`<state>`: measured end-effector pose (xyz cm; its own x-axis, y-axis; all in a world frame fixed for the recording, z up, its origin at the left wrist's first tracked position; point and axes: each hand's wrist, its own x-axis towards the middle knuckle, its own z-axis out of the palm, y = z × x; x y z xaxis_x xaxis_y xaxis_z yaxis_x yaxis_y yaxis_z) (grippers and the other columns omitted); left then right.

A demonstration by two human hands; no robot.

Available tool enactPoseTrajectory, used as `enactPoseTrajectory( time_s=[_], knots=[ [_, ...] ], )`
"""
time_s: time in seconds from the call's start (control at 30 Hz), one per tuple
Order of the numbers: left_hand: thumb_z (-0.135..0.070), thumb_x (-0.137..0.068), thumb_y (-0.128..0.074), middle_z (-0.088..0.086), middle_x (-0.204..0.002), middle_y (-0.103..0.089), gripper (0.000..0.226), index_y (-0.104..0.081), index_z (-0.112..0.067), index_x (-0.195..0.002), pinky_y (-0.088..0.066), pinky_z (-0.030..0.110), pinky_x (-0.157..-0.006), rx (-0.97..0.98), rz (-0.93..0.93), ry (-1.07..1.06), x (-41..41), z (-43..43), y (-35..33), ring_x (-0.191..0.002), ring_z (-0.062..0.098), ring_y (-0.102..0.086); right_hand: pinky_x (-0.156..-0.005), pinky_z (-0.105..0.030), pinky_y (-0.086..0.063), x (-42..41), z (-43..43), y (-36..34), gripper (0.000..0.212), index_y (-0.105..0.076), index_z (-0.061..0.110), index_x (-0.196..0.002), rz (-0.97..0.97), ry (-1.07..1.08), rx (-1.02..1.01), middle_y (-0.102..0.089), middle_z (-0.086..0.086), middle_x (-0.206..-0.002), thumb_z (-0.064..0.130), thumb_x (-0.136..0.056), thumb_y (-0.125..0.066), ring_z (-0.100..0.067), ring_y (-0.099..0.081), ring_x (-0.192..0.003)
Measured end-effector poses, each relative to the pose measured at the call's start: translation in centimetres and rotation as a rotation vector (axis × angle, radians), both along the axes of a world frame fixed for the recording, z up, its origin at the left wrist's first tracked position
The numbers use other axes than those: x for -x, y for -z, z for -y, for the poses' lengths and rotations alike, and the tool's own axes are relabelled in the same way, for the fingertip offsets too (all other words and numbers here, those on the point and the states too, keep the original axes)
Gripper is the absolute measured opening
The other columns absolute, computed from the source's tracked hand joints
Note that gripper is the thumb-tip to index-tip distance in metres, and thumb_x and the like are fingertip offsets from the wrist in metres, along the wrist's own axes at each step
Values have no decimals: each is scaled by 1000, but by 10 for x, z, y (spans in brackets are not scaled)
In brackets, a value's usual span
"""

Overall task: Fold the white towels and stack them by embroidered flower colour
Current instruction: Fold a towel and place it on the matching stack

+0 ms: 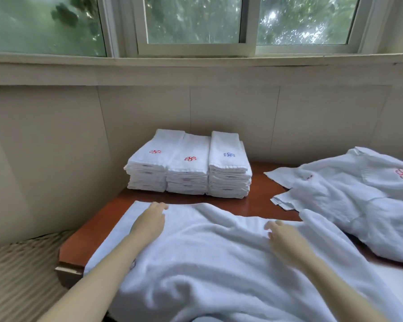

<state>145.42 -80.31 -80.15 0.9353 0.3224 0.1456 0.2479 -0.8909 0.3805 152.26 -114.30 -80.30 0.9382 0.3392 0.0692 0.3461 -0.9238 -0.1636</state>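
Now both hands are lying flat, fingers spread: the left hand [149, 223] and right hand [284, 238] are pressing the towel [207, 263] on the table [96, 231], probably smoothing it for folding, near the stacks [189, 163] sorted by flower.

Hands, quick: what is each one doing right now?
Left hand: open, fingers flat on the spread towel.
Right hand: open, resting on the same towel; somewhat blurred.
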Motion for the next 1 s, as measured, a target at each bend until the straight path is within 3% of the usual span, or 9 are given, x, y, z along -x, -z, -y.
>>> enactPoseTrajectory(
  time_s=[0.13,0.27,0.33,0.4,0.53,0.63,0.73,0.83,1.0],
  knots=[
    [-20,-101,-35,10,-142,-32,46,-27,-18,-146,-43,38,-94,-73,-148,-104,-35,-25,-2,-117,30,-50,-81,-34,-42,-38,-18,0,32,-43,17,-124,-90,56,73,-44,-8,-122,14,-93,-35,-29,-47,-111],
    [-24,-90,-48,14,-148,-17,58,-27,-22,-145,-47,34,-89,16,-311,-226,-52,-60,-8,-113,34,-53,-67,-26,-39,-70,-20,-21,14,-38,13,-96,-266,78,210,-53,-4,-97,22,-89,-47,-21,-52,-85],
    [-25,-86,-52,13,-137,-28,39,-48,-18,-124,-48,29,-74,121,-348,-256,-57,-73,-13,-87,28,-59,-51,-23,-38,-79,-17,-29,28,-32,12,-91,-330,112,262,-45,-1,-74,30,-90,-53,-16,-49,-64],
    [-23,-84,-53,11,-119,-37,15,-56,-14,-96,-46,27,-63,125,-374,-239,-61,-81,-17,-68,23,-52,-40,-20,-40,-86,-13,-33,37,-43,9,-96,-412,165,265,-49,-3,-66,41,-88,-60,-15,-49,-52],
    [-17,-85,-53,6,-83,-57,17,-46,-15,-69,-41,29,-60,45,-258,-159,-67,-88,-17,-67,22,-53,-43,-24,-47,-102,-4,-26,22,-56,5,-80,-545,254,87,-56,-9,-60,25,-88,-62,-23,-57,-49],
    [-8,-86,-49,9,-86,-55,19,-39,-14,-72,-30,32,-61,-94,26,-190,-72,-85,-18,-78,26,-47,-48,-27,-45,-117,0,-27,17,-52,4,-71,-273,321,-109,-62,-12,-63,9,-87,-53,-27,-63,-58],
    [4,-85,-46,9,-90,-46,16,-39,-10,-81,-29,33,-63,-92,276,-179,-82,-77,-27,-79,28,-42,-54,-33,-32,-128,-3,-30,9,-43,4,-83,135,370,-358,-49,-13,-72,6,-90,-48,-32,-49,-74],
    [6,-86,-45,4,-95,-43,18,-40,-11,-90,-30,34,-62,0,345,-166,-83,-76,-35,-80,28,-42,-61,-36,-33,-117,-8,-34,4,-38,6,-93,233,392,-606,-46,-14,-75,5,-93,-41,-34,-44,-74],
    [15,-76,-41,7,-92,-43,25,-44,-9,-81,-34,38,-65,94,329,-138,-43,-77,-4,-81,30,-43,-60,-38,-30,-69,-6,-9,16,-38,10,-92,244,408,-727,-49,-14,-74,-1,-84,-45,-33,-43,-71]
  ],
)
